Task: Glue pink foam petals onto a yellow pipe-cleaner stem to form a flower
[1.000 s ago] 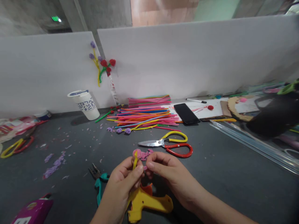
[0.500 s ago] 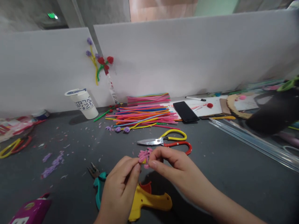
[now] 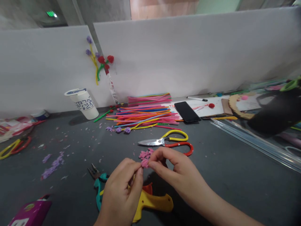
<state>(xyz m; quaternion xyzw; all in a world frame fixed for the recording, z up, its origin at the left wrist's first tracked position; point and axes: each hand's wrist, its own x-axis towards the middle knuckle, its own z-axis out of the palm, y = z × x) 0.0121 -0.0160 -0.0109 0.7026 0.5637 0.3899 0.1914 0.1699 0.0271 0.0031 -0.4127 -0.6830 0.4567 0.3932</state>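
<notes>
Scissors [image 3: 161, 142], one handle yellow and one red, lie on the dark surface [image 3: 218, 185] in the head view and mark the middle of the work. Just on the wearer's side of them is a small pink fuzzy bundle [image 3: 145, 163], raised between both hands. The left hand [image 3: 121, 188] pinches its left edge with thumb and forefinger; the fingers of the right hand [image 3: 185, 172] are narrow against its other edge, and whether they grip it or a tiny loose bit I cannot tell.

Cut pink pieces [image 3: 144, 154] lie just below the scissors' blades, fuzzy stems [image 3: 145, 116] beyond them. Nearer the wearer than the scissors are a yellow glue gun [image 3: 155, 202], partly under the left hand, and teal pliers [image 3: 98, 182].

For something this small, a steady left pinch and light right fingertips should serve best: squeezing hard may flatten the fuzz. The gun's tip is hidden and might be hot, so knuckles are best held clear.
</notes>
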